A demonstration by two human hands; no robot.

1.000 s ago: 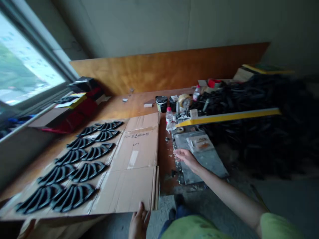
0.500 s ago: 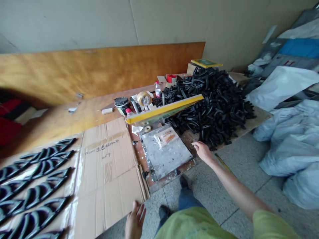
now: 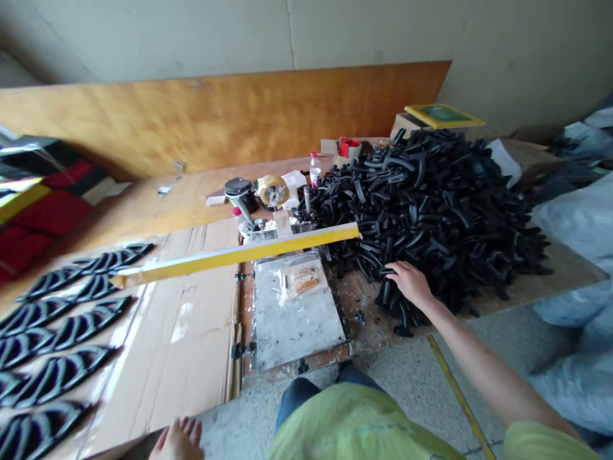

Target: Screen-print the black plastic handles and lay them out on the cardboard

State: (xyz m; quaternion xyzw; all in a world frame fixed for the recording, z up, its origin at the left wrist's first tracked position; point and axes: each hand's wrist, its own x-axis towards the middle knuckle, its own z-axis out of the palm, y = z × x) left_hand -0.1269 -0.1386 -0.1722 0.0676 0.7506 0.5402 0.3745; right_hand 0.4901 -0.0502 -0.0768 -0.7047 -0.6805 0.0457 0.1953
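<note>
My right hand (image 3: pixel 409 283) is at the near edge of a large heap of black curved plastic pieces (image 3: pixel 445 198). Its thumb and fingers are closed on one black plastic piece (image 3: pixel 387 271). At the bottom of the view, my left hand (image 3: pixel 178 441) is beside the front edge of the cardboard sheet (image 3: pixel 191 338), fingers apart and with nothing seen in them. Between the hands lies a flat grey plate (image 3: pixel 297 326) bearing a small clear-wrapped item (image 3: pixel 304 281). A yellow-edged frame (image 3: pixel 249 251) stands raised over the plate's far part.
Rows of black curved pieces (image 3: pixel 71 326) lie at the left. Behind the frame are a dark tub (image 3: pixel 238 188), a tape roll (image 3: pixel 272 190) and a red-capped bottle (image 3: pixel 315 171). Pale sacks (image 3: pixel 579 377) stand on the right. A wooden board (image 3: pixel 215 121) lines the back.
The view has shifted and turned. My right hand has moved into the edge of the heap and closed on a black plastic piece. My left hand appears lower and further left.
</note>
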